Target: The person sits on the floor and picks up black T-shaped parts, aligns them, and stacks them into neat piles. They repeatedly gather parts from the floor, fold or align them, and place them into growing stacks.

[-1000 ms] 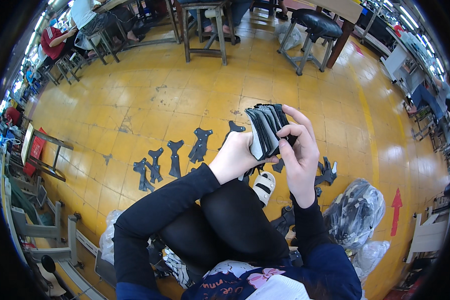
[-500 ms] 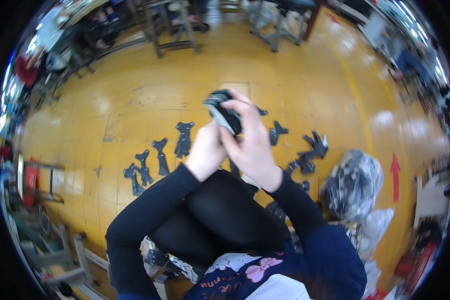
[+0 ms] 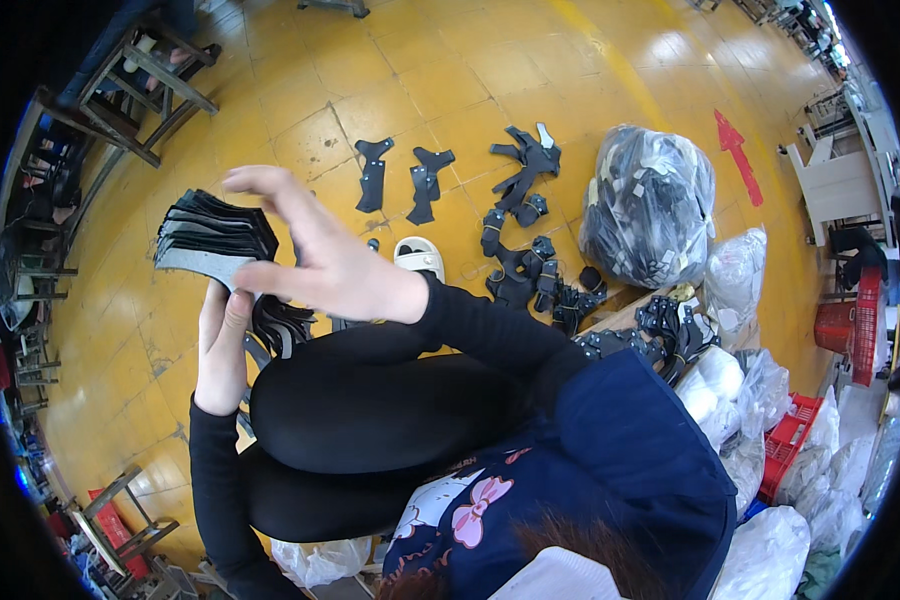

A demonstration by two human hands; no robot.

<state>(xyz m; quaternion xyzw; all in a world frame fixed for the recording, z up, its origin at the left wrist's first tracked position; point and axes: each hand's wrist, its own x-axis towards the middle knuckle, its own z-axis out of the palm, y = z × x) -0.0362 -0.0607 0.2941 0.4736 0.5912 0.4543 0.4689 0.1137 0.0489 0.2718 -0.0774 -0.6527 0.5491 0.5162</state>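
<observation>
Room left of the stack (image 3: 220, 232) — bulky bag (image 3: 650, 208) blocks right.

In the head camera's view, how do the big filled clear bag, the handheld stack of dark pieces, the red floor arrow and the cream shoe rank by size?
1. Filled clear bag
2. Stack of dark pieces, nearer the camera
3. Red floor arrow and cream shoe: too alike in area to rank
</observation>
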